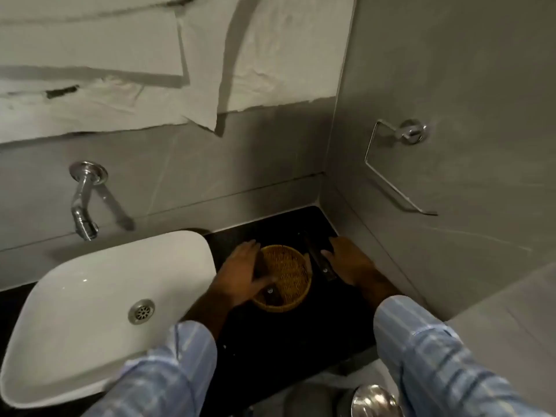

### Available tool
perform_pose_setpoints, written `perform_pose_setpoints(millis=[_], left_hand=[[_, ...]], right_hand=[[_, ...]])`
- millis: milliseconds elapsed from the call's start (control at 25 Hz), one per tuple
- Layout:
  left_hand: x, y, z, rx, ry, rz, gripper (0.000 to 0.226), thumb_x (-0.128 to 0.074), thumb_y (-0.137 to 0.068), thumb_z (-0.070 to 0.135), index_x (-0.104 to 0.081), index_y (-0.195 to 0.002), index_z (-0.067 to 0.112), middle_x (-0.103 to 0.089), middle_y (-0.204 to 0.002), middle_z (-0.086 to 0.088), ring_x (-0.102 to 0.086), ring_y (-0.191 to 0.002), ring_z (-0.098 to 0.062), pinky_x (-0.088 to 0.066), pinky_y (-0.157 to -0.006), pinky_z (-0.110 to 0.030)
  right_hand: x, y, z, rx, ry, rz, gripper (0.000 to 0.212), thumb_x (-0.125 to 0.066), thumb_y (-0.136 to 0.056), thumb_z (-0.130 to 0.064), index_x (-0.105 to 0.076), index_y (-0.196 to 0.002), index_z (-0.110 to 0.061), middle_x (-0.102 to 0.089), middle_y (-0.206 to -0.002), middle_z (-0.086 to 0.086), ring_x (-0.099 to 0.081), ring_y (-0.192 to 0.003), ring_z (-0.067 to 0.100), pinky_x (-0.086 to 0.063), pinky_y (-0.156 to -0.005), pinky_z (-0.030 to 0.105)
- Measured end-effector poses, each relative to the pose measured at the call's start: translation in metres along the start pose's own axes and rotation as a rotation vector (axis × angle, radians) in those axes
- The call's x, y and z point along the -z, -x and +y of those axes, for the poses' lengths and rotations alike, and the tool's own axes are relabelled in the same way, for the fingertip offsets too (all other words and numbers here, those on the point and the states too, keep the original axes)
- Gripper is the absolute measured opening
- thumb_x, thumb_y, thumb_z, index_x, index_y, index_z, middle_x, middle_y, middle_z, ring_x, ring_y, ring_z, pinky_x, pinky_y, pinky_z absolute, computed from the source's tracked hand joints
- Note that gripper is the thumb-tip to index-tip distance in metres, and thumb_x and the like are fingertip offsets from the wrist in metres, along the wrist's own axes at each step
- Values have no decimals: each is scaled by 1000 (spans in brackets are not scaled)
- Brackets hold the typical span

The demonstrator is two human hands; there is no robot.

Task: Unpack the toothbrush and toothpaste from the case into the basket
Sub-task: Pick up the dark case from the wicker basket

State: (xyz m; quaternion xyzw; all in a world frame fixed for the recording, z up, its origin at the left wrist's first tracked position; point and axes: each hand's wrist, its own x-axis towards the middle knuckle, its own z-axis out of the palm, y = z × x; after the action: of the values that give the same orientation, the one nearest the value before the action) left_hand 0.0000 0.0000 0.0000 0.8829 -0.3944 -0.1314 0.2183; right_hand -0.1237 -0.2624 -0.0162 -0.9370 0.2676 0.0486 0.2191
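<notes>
While reaching forward over the black bench (270, 341) in the corner of the grey walls, stretching out both striped sleeves. Flanking a round woven basket (282, 307), standing upright on the bench just right of the white sink (75, 281). Curling the left grip (243, 272) over the basket's left rim, pinching a dark case piece (270, 297) between thumb and fingers and holding it, with its small metal stud, over the inside of the basket. Laying the right grip (346, 260) on a second dark strip (320, 260), lying on the bench just beside the basket's right rim; too dim for telling whether pinching it or only resting on it. Not managing to make out the toothbrush or toothpaste among the dark pieces. Facing a chrome tap (82, 203) on the wall behind the sink and a wire towel ring (391, 176) on the right wall.
</notes>
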Motion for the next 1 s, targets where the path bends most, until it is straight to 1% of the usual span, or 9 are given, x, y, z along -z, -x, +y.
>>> perform_pose_setpoints(millis=[40, 80, 160, 320, 440, 520, 680, 840, 1000], left_hand=[[-19, 9, -8, 13, 31, -39, 100, -64, -77, 67, -28, -154, 14, -31, -160, -10, -27, -148, -28, -26, -121, -44], [-39, 17, -16, 2, 52, -24, 100, -64, -76, 69, -29, -153, 14, -32, -159, -10, -30, -146, -28, -31, -119, -46], [-83, 47, -29, 42, -28, -35, 100, -57, -78, 72, -29, -153, 12, -30, -159, -11, -30, -146, -29, -32, -118, -45], [-147, 78, -46, 146, -183, -46, 99, -47, -83, 71, -25, -154, 6, -19, -164, -15, -18, -151, -33, -20, -122, -44], [-181, 90, -56, 155, -254, -145, 98, -31, -86, 74, -16, -156, 8, -8, -166, -14, -7, -153, -31, -9, -124, -44], [-191, 96, -62, 152, -288, -185, 97, -25, -87, 75, -13, -156, 8, -5, -167, -15, -5, -153, -31, -7, -125, -44], [-195, 97, -64, 130, -312, -167, 97, -24, -87, 74, -18, -155, 5, -10, -166, -17, -9, -153, -33, -8, -125, -46], [-178, 90, -55, 133, -271, -126, 95, -25, -88, 73, -20, -155, 6, -13, -166, -15, -10, -153, -31, -5, -123, -41], [-131, 73, -33, 35, -173, -64, 90, -35, -90, 68, -24, -154, 5, -21, -164, -13, -16, -152, -27, -15, -125, -38]], right_hand=[[-15, -1, 7, -32, 22, -26, 57, -47, -101, -39, -43, -145, -3, -47, -147, 21, -45, -136, 34, -36, -113, 42], [-27, -5, 13, -52, 23, -37, 55, -50, -100, -37, -45, -142, -2, -50, -144, 22, -48, -134, 35, -38, -110, 41], [-56, -9, 28, -132, 30, -75, 52, -59, -96, -35, -52, -134, -1, -57, -135, 22, -55, -126, 37, -45, -103, 43], [-94, -30, 38, -209, 70, 27, 42, -69, -89, -34, -63, -114, 0, -65, -117, 21, -63, -110, 38, -55, -87, 44], [-116, -48, 43, -236, 78, 83, 37, -66, -90, -28, -64, -109, 3, -64, -114, 24, -61, -108, 43, -54, -85, 46], [-125, -55, 44, -236, 93, 102, 37, -65, -90, -26, -63, -110, 6, -63, -114, 26, -60, -108, 45, -53, -86, 48], [-129, -55, 44, -242, 125, 133, 29, -62, -90, -18, -63, -104, 8, -64, -110, 28, -62, -101, 45, -49, -86, 47], [-102, -45, 39, -338, 83, 105, 33, -63, -91, -21, -64, -111, 6, -65, -115, 26, -62, -106, 45, -53, -90, 49], [-61, -30, 30, -320, -5, 88, 38, -62, -92, -20, -61, -119, 6, -63, -122, 28, -62, -112, 44, -53, -95, 49]])
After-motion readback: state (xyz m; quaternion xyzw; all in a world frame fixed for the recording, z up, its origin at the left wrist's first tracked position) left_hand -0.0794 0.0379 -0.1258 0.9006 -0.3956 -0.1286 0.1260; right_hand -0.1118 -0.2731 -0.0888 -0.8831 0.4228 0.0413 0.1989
